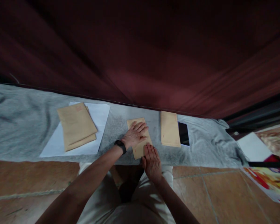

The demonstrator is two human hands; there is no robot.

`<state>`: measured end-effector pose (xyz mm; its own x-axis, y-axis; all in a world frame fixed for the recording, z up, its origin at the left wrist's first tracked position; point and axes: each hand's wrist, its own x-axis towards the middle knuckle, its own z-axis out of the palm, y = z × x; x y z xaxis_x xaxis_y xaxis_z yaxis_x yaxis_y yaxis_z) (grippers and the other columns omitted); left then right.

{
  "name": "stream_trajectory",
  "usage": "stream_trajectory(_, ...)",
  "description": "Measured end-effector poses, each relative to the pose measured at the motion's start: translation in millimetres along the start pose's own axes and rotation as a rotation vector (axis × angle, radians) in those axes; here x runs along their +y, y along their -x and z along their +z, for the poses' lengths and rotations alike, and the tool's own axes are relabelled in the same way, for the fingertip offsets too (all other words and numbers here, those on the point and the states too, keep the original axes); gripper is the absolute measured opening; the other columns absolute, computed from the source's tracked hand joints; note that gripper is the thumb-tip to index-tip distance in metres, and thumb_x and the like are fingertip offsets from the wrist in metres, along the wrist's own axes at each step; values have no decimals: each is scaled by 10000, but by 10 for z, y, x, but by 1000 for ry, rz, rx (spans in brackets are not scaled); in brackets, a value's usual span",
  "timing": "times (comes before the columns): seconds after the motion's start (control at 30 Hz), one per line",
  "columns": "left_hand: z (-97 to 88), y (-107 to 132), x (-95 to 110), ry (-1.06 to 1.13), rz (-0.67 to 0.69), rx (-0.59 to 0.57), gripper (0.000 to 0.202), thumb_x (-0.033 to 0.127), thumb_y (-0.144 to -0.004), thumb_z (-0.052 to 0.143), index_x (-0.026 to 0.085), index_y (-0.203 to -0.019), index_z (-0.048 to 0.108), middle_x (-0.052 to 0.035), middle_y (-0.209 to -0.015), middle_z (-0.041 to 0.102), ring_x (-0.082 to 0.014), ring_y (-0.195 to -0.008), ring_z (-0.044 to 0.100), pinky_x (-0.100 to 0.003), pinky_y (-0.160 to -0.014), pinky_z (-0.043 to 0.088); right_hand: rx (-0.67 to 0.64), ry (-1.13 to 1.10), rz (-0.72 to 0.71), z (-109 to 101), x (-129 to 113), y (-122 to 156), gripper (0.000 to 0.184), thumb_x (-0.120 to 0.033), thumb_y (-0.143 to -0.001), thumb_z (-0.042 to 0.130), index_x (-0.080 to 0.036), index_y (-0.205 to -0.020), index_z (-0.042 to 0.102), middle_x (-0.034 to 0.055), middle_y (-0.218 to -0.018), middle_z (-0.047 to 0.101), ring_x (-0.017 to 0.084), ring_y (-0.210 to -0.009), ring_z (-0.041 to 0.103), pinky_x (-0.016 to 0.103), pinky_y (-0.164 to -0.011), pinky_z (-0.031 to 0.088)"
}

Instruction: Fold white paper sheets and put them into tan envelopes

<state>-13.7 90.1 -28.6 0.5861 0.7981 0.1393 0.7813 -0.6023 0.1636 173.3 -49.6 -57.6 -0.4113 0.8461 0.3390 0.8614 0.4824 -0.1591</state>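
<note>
Envelope (pixel 138 151) lay beneath your hands, long axis pointing away, far end leaning left; left hand (pixel 134 135) flat mid-length, right hand (pixel 152 162) flat at near corner, neither gripping.

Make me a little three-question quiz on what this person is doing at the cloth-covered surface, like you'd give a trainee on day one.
1. True or false: only the left hand touches the middle envelope.
2. Fill the gap: just right of the envelopes on the right lies a dark-screened ____.
3. Multiple choice: which wrist wears the black band? a) left b) right c) both

Key:
1. False: the fingers of the right hand rest on it too.
2. phone
3. a
</note>
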Motion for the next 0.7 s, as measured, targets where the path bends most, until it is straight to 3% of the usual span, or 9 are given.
stream_trajectory(0.2,10,-35,-26,-16,-8,7,609,552,-1013,330,249,-1539,380,-77,-1631,363,-256,-1532,241,-549,-1255,79,1,-9,-8,-5,-2,-16,589,-257,-1044,387,-107,-1596,243,168,-1579,418,274,-1486,348,492,-1184,373)
stream_trajectory(0.7,10,-92,37,-97,26,-16,638,519,-1002,367,134,-1508,416,-148,-1585,425,-273,-1505,310,-510,-1271,106,23,-9,-2,-13,-14,-26,573,-243,-1029,393,-107,-1578,300,160,-1552,459,274,-1473,371,495,-1186,369)
